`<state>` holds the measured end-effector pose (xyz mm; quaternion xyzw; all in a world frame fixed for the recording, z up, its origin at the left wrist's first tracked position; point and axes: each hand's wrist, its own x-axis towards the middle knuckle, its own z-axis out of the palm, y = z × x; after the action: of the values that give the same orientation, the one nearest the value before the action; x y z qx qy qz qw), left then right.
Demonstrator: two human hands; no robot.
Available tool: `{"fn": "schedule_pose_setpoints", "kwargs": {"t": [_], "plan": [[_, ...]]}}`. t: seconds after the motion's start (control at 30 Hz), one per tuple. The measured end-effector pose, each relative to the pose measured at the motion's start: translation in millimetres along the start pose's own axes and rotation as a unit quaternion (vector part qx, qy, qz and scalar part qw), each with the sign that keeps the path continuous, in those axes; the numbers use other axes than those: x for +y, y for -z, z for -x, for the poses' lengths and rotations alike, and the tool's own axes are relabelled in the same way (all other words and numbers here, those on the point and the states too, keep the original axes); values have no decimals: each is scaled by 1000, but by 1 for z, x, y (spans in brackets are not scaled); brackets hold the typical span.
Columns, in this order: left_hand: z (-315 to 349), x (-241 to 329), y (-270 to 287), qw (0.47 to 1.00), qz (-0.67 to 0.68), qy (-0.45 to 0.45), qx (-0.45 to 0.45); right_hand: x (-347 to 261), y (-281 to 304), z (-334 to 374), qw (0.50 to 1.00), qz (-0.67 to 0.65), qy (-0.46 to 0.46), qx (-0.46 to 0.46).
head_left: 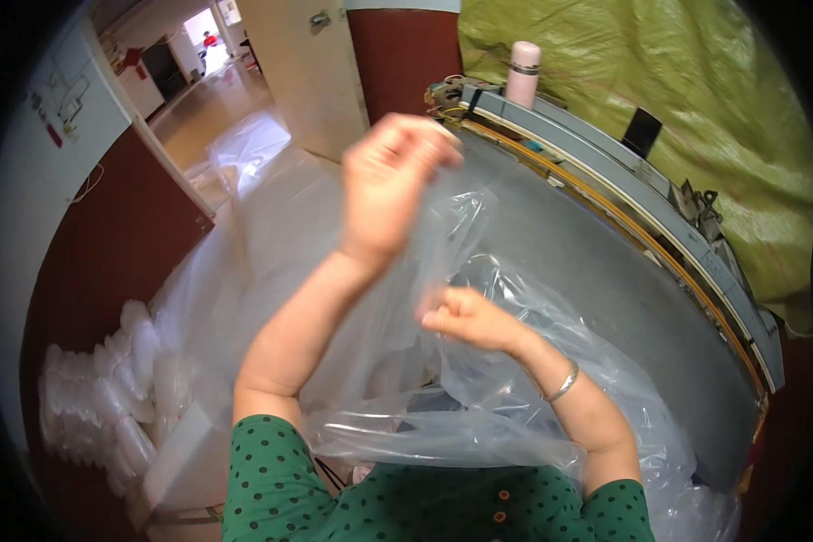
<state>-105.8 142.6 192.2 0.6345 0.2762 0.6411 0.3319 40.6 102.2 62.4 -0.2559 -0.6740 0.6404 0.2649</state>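
A large clear plastic sheet (515, 361) lies in loose folds over the grey tabletop and drapes across my lap. My left hand (388, 185) is lifted above the middle of the table. Its fingers are pinched together, a little smeared by motion, and a strip of the plastic hangs down near the fingertips. Lower and to the right, my right hand (470, 319) is closed on a gathered part of the same sheet; the fingertips blur into the film. The stretch of plastic between the two hands looks upright and crumpled.
A long grey metal machine bar (605, 163) curves along the grey table's (641, 289) far edge. It carries a pink thermos (522, 74), a dark flat device (641, 133) and metal clips (701, 206). Bundled clear plastic (108, 388) is stacked at left, near an open door (303, 72).
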Motion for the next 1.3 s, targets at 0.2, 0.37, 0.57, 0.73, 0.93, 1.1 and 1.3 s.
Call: {"fn": "schedule_pose_setpoints", "kwargs": {"t": [0.2, 0.37, 0.57, 0.73, 0.93, 1.1, 1.3], "plan": [[-99, 7, 168, 948, 25, -125, 291, 43, 21, 59, 989, 120, -90, 13], [-99, 1, 298, 868, -158, -106, 458, 20, 54, 75, 957, 167, -50, 231], [-23, 1, 62, 919, -369, -113, -78, -13, 64, 69, 901, 225, 53, 368], [30, -29, -48, 838, -346, -53, -419, -29, 60, 65, 881, 301, 128, 342], [-10, -43, -37, 989, -71, 83, -99, -17, 91, 93, 878, 188, 57, 436], [-24, -34, -39, 993, -77, 78, -36, 9, 73, 85, 886, 52, 198, 416], [-17, -34, -41, 982, -191, -12, 11, -8, 40, 71, 845, 171, 291, 414]]}}
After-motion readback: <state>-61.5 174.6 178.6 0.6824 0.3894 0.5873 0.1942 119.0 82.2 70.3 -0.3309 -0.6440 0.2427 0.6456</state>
